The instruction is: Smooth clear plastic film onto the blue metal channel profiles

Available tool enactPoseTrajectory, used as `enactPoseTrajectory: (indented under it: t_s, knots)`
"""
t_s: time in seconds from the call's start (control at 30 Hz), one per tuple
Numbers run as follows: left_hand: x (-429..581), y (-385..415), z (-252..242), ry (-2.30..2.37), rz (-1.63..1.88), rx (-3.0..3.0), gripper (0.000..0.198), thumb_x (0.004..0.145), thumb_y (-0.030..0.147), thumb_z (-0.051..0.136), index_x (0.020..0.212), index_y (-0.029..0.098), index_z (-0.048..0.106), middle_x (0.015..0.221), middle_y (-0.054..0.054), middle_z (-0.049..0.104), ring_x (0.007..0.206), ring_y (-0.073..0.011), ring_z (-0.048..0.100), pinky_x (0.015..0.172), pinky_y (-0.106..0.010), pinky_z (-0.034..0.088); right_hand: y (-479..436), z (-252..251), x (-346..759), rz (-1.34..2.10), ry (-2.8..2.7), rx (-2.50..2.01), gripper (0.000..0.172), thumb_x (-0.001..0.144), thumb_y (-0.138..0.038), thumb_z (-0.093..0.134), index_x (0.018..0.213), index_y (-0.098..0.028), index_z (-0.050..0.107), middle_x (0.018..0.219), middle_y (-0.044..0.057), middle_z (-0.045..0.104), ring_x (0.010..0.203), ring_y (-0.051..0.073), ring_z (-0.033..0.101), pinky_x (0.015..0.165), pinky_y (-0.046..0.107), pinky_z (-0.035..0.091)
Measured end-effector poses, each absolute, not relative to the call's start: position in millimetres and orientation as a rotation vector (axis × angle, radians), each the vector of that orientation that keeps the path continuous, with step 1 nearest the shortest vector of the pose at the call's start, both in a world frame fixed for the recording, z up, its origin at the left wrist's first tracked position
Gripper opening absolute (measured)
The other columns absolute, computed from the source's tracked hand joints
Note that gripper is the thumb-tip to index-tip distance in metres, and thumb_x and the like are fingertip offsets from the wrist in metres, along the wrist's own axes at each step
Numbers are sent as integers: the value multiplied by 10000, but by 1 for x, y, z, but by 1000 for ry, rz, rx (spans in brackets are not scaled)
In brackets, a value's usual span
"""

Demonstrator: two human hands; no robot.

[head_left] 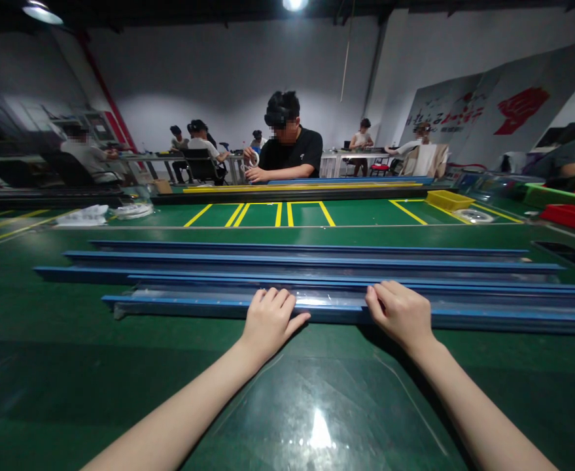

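Observation:
Long blue channel rails lie side by side across the green table (95,366). My left hand (272,317) rests over the front edge of the nearest blue rail (193,306), fingers over its rim and thumb stretched to the right. Further right, my right hand (400,311) is closed at the same rail, its fingers curled and thumb pressed against them; what it pinches, if anything, is too small to tell. Clear film (144,291) shows along the nearest rail's left part. Behind it lies another blue rail (267,265).
A person (297,154) across the table holds a white roll (254,159). A yellow tray (447,200), a red tray (572,218), a clear-wrapped roll (133,210) and a dark flat object (569,255) lie beyond the rails.

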State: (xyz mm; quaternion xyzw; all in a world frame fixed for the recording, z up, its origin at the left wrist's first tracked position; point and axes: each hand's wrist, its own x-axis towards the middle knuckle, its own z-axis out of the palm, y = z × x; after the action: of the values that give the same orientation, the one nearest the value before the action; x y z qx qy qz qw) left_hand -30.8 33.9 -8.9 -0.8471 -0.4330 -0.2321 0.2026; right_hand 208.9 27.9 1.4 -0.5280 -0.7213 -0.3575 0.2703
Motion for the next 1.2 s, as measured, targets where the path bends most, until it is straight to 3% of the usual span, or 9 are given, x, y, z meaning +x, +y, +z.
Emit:
enactPoseTrajectory:
  t_s: [0.4, 0.73, 1.2]
  knots:
    - [-31, 35, -11, -1208, -691, -2405, 309, 812, 452, 423, 818, 167, 543, 901, -38, 608, 809, -180, 505, 675, -321, 323, 32, -6, 203, -809, -1930, -1505, 368, 810, -270, 377, 474, -172, 486, 496, 1, 537, 504, 87, 458, 482, 220, 217]
    - [-31, 35, -12, -1198, -698, -2384, 340, 810, 467, 419, 691, 166, 524, 690, -18, 604, 682, -164, 508, 636, -310, 304, 33, 0, 201, -532, -1987, -1759, 394, 816, -332, 330, 515, -179, 535, 560, 15, 589, 517, 104, 499, 472, 221, 212]
    - [-32, 36, -11, -1189, -710, -2373, 363, 805, 481, 420, 645, 169, 514, 619, -5, 580, 614, -146, 501, 596, -287, 281, 31, 7, 199, -388, -2083, -1889, 406, 834, -352, 284, 576, -191, 552, 645, 16, 627, 603, 130, 554, 497, 224, 239]
